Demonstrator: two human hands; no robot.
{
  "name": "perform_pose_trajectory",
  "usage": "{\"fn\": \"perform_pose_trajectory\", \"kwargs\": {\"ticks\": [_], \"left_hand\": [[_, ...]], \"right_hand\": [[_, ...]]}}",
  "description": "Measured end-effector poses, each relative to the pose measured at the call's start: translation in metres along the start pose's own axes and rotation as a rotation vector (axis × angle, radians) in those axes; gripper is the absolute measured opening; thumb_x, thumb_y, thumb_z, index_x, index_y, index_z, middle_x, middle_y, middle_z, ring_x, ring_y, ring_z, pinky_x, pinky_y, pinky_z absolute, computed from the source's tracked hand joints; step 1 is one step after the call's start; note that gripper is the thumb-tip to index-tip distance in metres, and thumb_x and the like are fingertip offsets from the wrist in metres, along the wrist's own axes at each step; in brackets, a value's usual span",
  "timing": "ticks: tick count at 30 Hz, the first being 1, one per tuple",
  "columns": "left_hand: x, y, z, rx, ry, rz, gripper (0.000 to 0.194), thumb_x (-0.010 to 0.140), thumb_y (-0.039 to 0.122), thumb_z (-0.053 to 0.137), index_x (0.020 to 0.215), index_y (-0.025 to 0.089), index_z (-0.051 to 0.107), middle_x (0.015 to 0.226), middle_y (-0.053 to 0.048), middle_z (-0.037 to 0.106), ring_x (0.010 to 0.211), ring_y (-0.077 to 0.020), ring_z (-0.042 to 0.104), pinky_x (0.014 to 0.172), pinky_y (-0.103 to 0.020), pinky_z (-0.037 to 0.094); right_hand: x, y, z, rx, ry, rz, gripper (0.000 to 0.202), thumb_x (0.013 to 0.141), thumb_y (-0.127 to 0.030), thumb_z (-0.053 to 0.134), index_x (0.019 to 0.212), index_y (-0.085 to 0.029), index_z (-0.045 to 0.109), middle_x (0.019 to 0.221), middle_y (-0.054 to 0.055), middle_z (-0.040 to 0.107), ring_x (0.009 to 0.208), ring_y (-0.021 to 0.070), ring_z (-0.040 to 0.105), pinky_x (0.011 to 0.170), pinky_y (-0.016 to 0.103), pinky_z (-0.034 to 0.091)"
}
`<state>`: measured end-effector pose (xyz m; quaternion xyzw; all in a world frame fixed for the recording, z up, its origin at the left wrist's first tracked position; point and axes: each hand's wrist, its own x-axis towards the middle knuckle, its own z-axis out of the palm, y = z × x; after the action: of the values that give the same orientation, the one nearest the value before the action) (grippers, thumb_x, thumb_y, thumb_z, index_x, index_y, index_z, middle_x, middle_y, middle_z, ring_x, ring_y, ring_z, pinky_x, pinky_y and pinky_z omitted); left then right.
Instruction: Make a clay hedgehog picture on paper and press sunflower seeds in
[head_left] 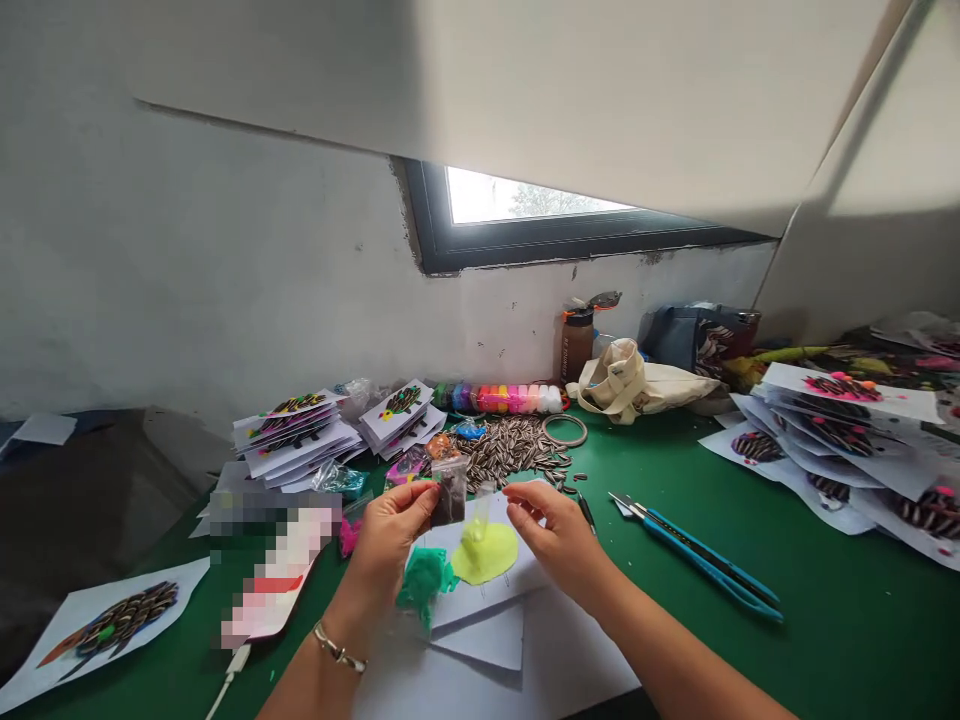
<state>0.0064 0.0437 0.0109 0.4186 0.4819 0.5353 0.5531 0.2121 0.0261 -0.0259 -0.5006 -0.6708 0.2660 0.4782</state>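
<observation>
The pale device (289, 575) at lower left is blurred, and its cable (223, 692) leaves through the bottom edge. At mid-frame, the left hand (397, 515) covers one side of a small bag (451, 492) (its dark filling is too small to tell). The right forearm (675, 640) is cut off at the bottom edge, and the card stack (847, 430) at right runs past the frame.

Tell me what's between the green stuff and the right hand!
In the head view, a yellow patch on white paper lies between the green stuff and the right hand.
</observation>
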Motion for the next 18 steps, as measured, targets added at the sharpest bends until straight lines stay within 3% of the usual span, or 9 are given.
{"fn": "perform_pose_trajectory", "kwargs": {"ticks": [7,11,16,18], "left_hand": [[-0.002,-0.012,-0.009,-0.117,0.010,-0.151,0.027,0.060,0.026,0.084,0.082,0.016,0.071,0.078,-0.003,0.072,0.070,-0.0154,0.067,0.063,-0.027,0.057],[-0.004,-0.013,-0.014,-0.142,0.023,-0.232,0.019,0.068,0.017,0.078,0.084,0.016,0.069,0.081,-0.004,0.071,0.071,-0.0159,0.067,0.062,-0.029,0.057],[-0.004,-0.012,-0.021,-0.088,-0.183,-0.345,0.015,0.072,0.020,0.076,0.083,0.013,0.069,0.081,-0.007,0.071,0.074,-0.0180,0.067,0.069,-0.035,0.058],[-0.003,-0.011,-0.024,-0.066,-0.202,-0.357,0.017,0.071,0.021,0.077,0.085,0.014,0.070,0.083,-0.007,0.071,0.076,-0.0190,0.067,0.068,-0.034,0.058]], "right_hand": [[-0.002,0.013,0.006,-0.039,-0.055,-0.001,0.023,0.085,-0.023,0.052,0.102,-0.020,0.067,0.097,0.006,0.069,0.078,0.0164,0.062,0.071,0.030,0.049],[-0.002,0.011,0.012,-0.216,-0.117,-0.061,0.022,0.085,-0.023,0.056,0.104,-0.022,0.067,0.104,0.006,0.067,0.093,0.0198,0.060,0.084,0.033,0.045],[-0.001,0.010,0.028,-0.551,-0.223,-0.082,0.007,0.081,-0.026,0.063,0.084,-0.021,0.068,0.093,0.006,0.067,0.090,0.0219,0.057,0.079,0.033,0.041],[-0.001,0.014,0.030,-0.596,-0.244,-0.084,0.009,0.082,-0.021,0.060,0.076,-0.020,0.066,0.088,0.005,0.066,0.085,0.0198,0.057,0.077,0.030,0.040]]}}
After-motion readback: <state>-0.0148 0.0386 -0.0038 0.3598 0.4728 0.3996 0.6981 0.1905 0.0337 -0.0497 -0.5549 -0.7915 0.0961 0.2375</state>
